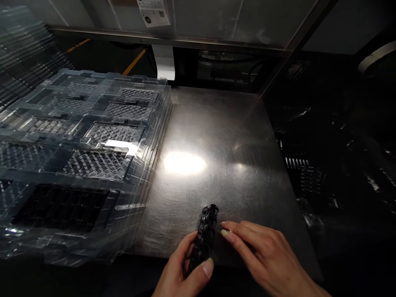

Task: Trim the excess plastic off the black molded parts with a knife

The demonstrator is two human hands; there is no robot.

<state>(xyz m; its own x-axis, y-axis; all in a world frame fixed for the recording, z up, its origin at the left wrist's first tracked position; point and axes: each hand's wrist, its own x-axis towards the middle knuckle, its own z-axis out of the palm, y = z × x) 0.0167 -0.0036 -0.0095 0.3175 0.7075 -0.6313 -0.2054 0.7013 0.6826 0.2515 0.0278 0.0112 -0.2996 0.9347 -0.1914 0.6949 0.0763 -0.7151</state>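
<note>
Part (pixel 208 225), black and bumpy, is located at bottom centre of the frame, tilted, held between the thumb and fingers of the left hand (pixel 182 270). The right hand (pixel 262 249), lower right of centre, forms a narrow pinch just beside the part; whether the fingertips hold anything cannot be told. Beyond both hands, a metal table (pixel 216 123) spans the centre. Clear plastic trays (pixel 136 185) are stacked at left. A paper label (pixel 154 14) is attached at top centre.

left hand (pixel 177 273) curled, right hand (pixel 266 249) loosely pinched
</note>
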